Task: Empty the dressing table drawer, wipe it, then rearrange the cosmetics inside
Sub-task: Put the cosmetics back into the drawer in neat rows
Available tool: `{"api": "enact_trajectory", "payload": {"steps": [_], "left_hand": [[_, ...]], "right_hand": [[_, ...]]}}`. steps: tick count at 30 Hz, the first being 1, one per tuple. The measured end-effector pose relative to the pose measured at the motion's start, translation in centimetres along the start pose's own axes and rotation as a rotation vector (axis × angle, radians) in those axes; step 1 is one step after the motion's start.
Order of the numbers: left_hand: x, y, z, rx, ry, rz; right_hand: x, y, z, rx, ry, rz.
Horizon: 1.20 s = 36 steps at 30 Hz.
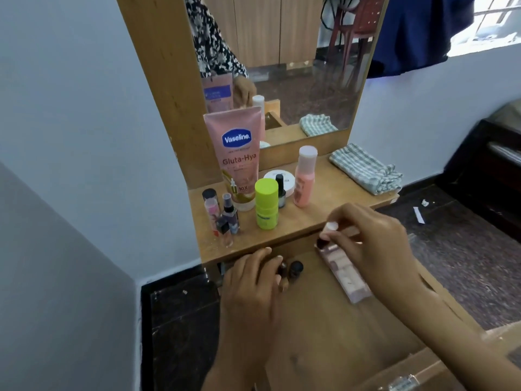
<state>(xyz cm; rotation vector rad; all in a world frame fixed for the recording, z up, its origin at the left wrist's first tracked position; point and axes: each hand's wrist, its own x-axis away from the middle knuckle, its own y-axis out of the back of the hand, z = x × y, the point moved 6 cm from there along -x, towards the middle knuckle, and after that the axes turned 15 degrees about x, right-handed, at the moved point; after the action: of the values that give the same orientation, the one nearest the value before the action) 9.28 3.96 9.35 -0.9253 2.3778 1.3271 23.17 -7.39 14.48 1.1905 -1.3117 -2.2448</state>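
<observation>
Two bare hands work over the open wooden drawer [324,320] of a light-brown wooden dressing table [332,198]. The left hand [251,283] rests palm-down at the drawer's back left corner, its fingers [263,253] curled over two small dark-capped bottles [291,270]; how firmly they hold the bottles cannot be made out, since the hand hides most of them. The right hand [369,238] pinches the dark end of a long, flat, pale pink rectangular cosmetic pack [344,273], which lies slantwise on the drawer floor near its right wall; the pack's print is too blurred to read.

On the table top, against the mirror [304,66], stands a tall, soft pink plastic Vaseline tube [239,153] on its cap. Before it are a squat lime-green cylindrical bottle [266,203], a slim black-capped nail-polish bottle [280,193], a round white jar [279,176] partly hidden behind them, and a pink bottle with a white cap [305,176]. At the left edge cluster a small pink tube with a black cap [211,207] and a clear spray bottle [229,215]. A folded, green-and-white checked cloth [365,169] lies on the right end of the table. The drawer's front is cut off by the frame's lower edge.
</observation>
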Motion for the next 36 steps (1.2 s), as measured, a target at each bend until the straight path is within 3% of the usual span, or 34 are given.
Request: {"api": "enact_trajectory", "payload": {"steps": [7, 14, 22, 36], "left_hand": [[2.2, -0.2, 1.6, -0.063, 0.019, 0.192], [2.5, -0.1, 2.0, -0.054, 0.054, 0.200], [2.3, -0.1, 2.2, -0.026, 0.092, 0.191], [1.7, -0.8, 1.5, 0.006, 0.091, 0.213]], "right_hand": [[1.5, -5.8, -2.6, 0.005, -0.173, 0.360], [1.7, -9.0, -1.8, 0.039, -0.085, 0.443], [1.5, -8.5, -2.0, -0.054, -0.039, 0.424], [1.5, -8.2, -1.5, -0.011, 0.018, 0.489]]}}
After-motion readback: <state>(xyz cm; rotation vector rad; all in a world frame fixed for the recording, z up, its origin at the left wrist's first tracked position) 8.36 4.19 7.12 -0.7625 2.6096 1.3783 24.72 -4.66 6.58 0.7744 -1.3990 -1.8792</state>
